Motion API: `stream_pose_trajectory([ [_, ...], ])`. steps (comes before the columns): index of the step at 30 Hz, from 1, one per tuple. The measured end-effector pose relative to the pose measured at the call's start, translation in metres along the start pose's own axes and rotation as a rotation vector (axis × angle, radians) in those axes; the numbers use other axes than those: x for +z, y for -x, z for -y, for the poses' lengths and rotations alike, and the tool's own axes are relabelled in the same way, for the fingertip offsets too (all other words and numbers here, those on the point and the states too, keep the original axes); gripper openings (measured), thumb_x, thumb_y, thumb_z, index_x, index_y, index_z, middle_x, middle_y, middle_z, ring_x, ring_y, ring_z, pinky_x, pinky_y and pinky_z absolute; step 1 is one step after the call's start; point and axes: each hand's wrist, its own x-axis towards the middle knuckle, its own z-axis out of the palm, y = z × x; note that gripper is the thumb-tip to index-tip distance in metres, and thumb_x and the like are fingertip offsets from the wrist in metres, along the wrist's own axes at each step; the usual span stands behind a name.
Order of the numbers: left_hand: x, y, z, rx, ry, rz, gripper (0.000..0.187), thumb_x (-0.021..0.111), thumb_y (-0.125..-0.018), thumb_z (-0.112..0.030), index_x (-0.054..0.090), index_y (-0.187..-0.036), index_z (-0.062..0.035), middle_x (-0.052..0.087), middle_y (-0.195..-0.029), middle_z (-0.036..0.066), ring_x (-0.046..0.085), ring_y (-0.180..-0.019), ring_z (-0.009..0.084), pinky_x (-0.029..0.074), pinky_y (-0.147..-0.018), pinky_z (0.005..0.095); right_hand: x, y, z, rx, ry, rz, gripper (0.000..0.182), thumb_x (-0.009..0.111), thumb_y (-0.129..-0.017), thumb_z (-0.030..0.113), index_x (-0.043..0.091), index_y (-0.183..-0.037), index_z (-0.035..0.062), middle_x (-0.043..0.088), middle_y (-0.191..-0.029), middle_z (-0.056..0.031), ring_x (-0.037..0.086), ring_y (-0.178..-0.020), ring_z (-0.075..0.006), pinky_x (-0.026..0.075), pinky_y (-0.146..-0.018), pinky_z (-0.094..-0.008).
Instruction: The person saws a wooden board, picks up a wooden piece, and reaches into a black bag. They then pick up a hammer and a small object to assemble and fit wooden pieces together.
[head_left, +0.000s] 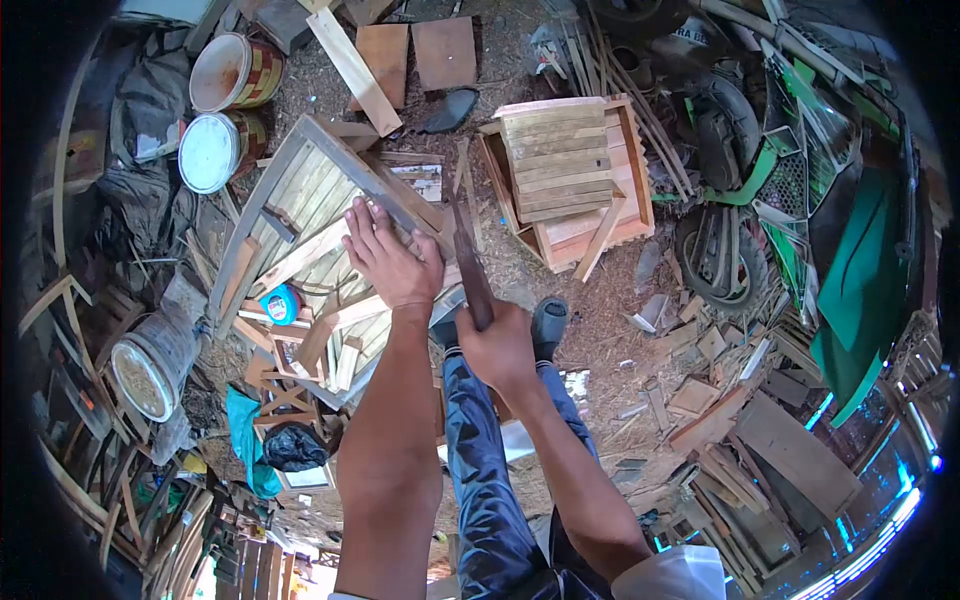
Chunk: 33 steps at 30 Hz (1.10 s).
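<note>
My left hand rests palm down near the edge of a slatted wooden bench top, its fingers stretched out over the end of a pale wooden strip. Wrapped in my right hand is a long narrow tool with a brown handle. The tool points away from me, just right of the bench's edge, and its thin far end is seen too edge-on to name its kind. A round blue container stands among wood offcuts on the bench, left of my left forearm.
A slatted wooden box sits on the ground ahead to the right. Buckets stand at the far left. Scrap boards are piled at the right, near a wheel and green panels. My feet are close to the bench.
</note>
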Motion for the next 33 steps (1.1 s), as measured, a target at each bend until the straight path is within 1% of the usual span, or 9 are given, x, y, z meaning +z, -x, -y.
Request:
stream_pose_trajectory([
  [3, 0.002, -0.002, -0.005, -0.015, 0.001, 0.022, 0.060, 0.055, -0.081, -0.025, 0.043, -0.132, 0.0027, 0.033, -0.151, 0.021, 0.024, -0.143, 0.0377, 0.013, -0.116, 0.0546, 0.004, 0.005, -0.039, -0.057, 0.040, 0.052, 0.028, 0.068, -0.077, 0.025, 0.065, -0.078, -0.0025, 0.064, -0.066, -0.0228, 0.066, -0.067, -0.0413, 0.051, -0.062, -0.0434],
  [8, 0.001, -0.002, -0.003, 0.008, -0.011, 0.004, 0.060, 0.056, -0.080, -0.022, 0.040, -0.132, 0.0034, 0.033, -0.149, 0.022, 0.025, -0.142, 0.0394, 0.014, -0.115, 0.0547, 0.004, 0.005, -0.057, -0.061, -0.267, 0.038, 0.023, 0.065, -0.082, 0.014, 0.058, -0.067, -0.0019, 0.047, -0.050, -0.0101, 0.045, -0.049, -0.0118, 0.039, -0.049, -0.0356],
  [11, 0.000, -0.002, -0.002, 0.018, -0.008, -0.007, 0.059, 0.056, -0.081, -0.022, 0.040, -0.132, 0.0035, 0.034, -0.149, 0.022, 0.026, -0.142, 0.0393, 0.014, -0.115, 0.0552, -0.022, 0.019, 0.002, -0.045, -0.067, 0.054, 0.020, 0.065, -0.082, 0.014, 0.058, -0.071, -0.0017, 0.051, -0.052, -0.0134, 0.051, -0.046, -0.0189, 0.042, -0.050, -0.0378],
  [18, 0.000, 0.000, -0.003, -0.015, 0.013, 0.015, 0.062, 0.056, -0.080, -0.022, 0.038, -0.135, 0.0008, 0.033, -0.150, 0.020, 0.025, -0.142, 0.0386, 0.014, -0.115, 0.0552, -0.072, 0.136, 0.017, -0.022, -0.069, 0.084, 0.018, 0.060, -0.083, 0.009, 0.057, -0.069, -0.0016, 0.047, -0.050, -0.0072, 0.047, -0.048, -0.0085, 0.038, -0.045, -0.0333],
  [21, 0.000, -0.002, -0.003, -0.012, 0.019, 0.015, 0.062, 0.057, -0.079, -0.023, 0.042, -0.133, 0.0035, 0.033, -0.150, 0.022, 0.025, -0.143, 0.0382, 0.014, -0.116, 0.0546, -0.048, 0.076, 0.003, 0.017, 0.115, 0.168, 0.040, 0.065, -0.080, 0.014, 0.059, -0.115, -0.0034, 0.065, -0.073, -0.0249, 0.066, -0.066, -0.0426, 0.053, -0.060, -0.0452],
  [24, -0.002, -0.004, -0.004, 0.000, 0.014, 0.014, 0.063, 0.056, -0.079, -0.023, 0.040, -0.134, 0.0035, 0.033, -0.151, 0.022, 0.024, -0.143, 0.0382, 0.013, -0.116, 0.0547, -0.016, 0.014, 0.000, 0.077, 0.130, 0.074, 0.027, 0.067, -0.078, 0.027, 0.065, -0.072, 0.0013, 0.062, -0.063, -0.0206, 0.063, -0.065, -0.0410, 0.051, -0.063, -0.0484],
  [28, 0.001, -0.002, -0.006, 0.003, -0.006, 0.020, 0.064, 0.056, -0.079, -0.023, 0.039, -0.135, 0.0031, 0.031, -0.151, 0.022, 0.024, -0.143, 0.0388, 0.013, -0.116, 0.0550, 0.000, 0.018, -0.044, -0.232, -0.058, -0.013, 0.021, 0.064, -0.081, 0.013, 0.061, -0.069, -0.0035, 0.055, -0.053, -0.0104, 0.055, -0.052, -0.0099, 0.043, -0.049, -0.0326],
  [31, 0.002, -0.002, -0.001, 0.021, 0.004, 0.006, 0.063, 0.056, -0.079, -0.023, 0.039, -0.134, 0.0030, 0.031, -0.151, 0.022, 0.023, -0.143, 0.0392, 0.012, -0.116, 0.0554, 0.013, 0.016, -0.091, -0.210, -0.324, -0.022, 0.026, 0.067, -0.081, 0.026, 0.067, -0.075, 0.0010, 0.059, -0.057, -0.0150, 0.063, -0.055, -0.0286, 0.047, -0.054, -0.0388],
  [33, 0.002, -0.001, -0.001, 0.014, -0.009, 0.018, 0.063, 0.056, -0.079, -0.024, 0.039, -0.134, 0.0031, 0.031, -0.151, 0.023, 0.023, -0.143, 0.0396, 0.012, -0.115, 0.0558, 0.007, 0.018, -0.078, -0.087, -0.243, 0.012, 0.026, 0.067, -0.082, 0.022, 0.062, -0.068, 0.0005, 0.056, -0.054, -0.0127, 0.061, -0.052, -0.0221, 0.045, -0.051, -0.0370],
])
